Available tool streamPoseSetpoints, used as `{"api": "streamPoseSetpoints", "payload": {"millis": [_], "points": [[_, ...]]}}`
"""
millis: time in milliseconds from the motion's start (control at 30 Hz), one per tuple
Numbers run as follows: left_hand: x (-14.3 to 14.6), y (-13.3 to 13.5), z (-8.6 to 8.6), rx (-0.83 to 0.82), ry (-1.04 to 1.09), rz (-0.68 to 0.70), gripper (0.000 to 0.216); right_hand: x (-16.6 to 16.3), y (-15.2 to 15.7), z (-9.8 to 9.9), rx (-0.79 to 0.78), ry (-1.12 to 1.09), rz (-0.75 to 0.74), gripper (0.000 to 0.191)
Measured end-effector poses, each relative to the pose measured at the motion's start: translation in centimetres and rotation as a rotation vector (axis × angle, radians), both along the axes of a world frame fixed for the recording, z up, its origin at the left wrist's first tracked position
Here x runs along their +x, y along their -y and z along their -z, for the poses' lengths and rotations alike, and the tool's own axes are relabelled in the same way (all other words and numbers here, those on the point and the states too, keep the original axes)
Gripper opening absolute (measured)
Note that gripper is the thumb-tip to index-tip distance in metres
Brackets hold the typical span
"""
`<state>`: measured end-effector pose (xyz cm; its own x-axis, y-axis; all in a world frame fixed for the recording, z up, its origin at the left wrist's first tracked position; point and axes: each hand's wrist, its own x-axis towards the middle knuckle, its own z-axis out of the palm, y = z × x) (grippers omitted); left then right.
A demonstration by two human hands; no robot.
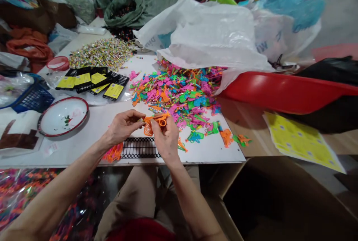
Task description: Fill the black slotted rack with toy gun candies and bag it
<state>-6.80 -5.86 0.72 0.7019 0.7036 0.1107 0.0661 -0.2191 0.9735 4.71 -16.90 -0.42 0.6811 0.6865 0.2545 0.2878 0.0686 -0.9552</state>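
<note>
White red-rimmed enamel bowl (pixel 63 116): well left of the black plastic grid strip (pixel 137 148).
Left hand (pixel 123 125): above the strip, pinching the small orange plastic toy gun (pixel 158 118).
Toy gun: just above the strip.
Right hand (pixel 167 139): over the strip's right end, gripping the gun.

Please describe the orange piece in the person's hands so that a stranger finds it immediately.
On the white table, a heap of colourful plastic toys spills from a white sack. In front of it, the left hand and right hand meet above a black grid. Their fingers pinch the orange toy, the only piece lifted off the table, with orange mesh at its left end.
</note>
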Motion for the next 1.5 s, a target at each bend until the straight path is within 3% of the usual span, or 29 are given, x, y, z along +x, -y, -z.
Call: {"api": "streamPoseSetpoints", "payload": {"millis": [167,267,367,567,733,833,900,1000,1133,1300,1500], "points": [[-0.5,1.3,-0.6,0.458,-0.103,0.026,0.019,-0.3,0.8,0.5,0.021,-0.021,0.060,0.020],[-0.7,1.9,-0.3,0.600,-0.153,0.067,0.018,0.0,0.7,1.0,0.000,-0.084,0.045,0.021],[-1.0,2.2,-0.4,0.572,-0.192,0.063,0.022,0.8,0.5,1.0,-0.030,-0.167,-0.075,0.023],[-1.4,2.0,-2.0,0.332,-0.114,-0.027,0.072,2.5,0.5,0.6,0.040,-0.220,-0.385,0.051],[-2.5,2.6,-1.9,0.455,-0.357,0.118,0.062,0.1,0.6,2.2,0.019,-0.171,-0.520,0.057],[-4.4,1.6,-2.0,0.541,-0.384,0.047,0.056,-0.8,0.7,3.2,0.031,-0.112,-0.444,0.049],[-5.9,0.4,-2.2,0.571,-0.334,-0.107,0.049,-0.6,0.8,3.9,-0.077,0.019,-0.389,0.047],[-7.5,-0.7,-1.8,0.640,-0.343,-0.239,0.030,0.0,0.1,5.1,-0.401,0.362,-0.348,0.046],[-8.0,-0.3,0.2,0.767,-0.438,-0.102,0.026,0.2,-2.4,6.2,-0.743,0.658,-0.337,0.046],[-8.4,-0.1,2.4,0.805,-0.528,0.026,0.037,0.8,-3.8,6.2,-0.849,0.734,-0.416,0.047],[-8.7,0.1,2.4,0.730,-0.446,0.028,0.038,1.4,-3.1,7.9,-0.984,0.723,-0.386,0.022]]}}
